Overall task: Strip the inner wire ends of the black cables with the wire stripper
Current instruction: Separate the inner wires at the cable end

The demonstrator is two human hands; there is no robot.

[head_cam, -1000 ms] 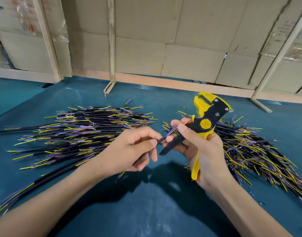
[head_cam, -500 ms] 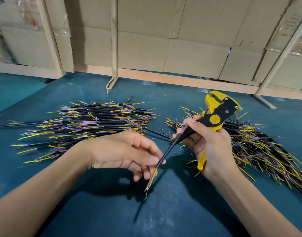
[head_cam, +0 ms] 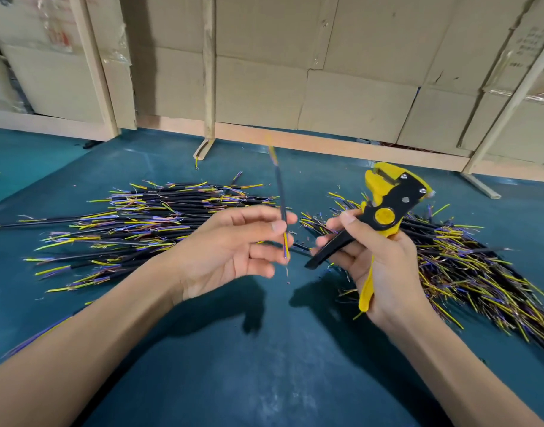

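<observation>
Swung upright since half a second ago, the black cable (head_cam: pixel 280 192) is now standing nearly vertical, its top blurred, pinched between thumb and fingertips of the left hand (head_cam: pixel 233 251), other fingers loosely spread. Just beside it, the right hand (head_cam: pixel 378 260) is gripping the yellow-and-black wire stripper (head_cam: pixel 384 211), handles apart. Cable piles are lying behind each hand.

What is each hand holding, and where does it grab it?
The left hand pinches one thin black cable near its lower end. The right hand grips the yellow-and-black wire stripper by its handles.
</observation>
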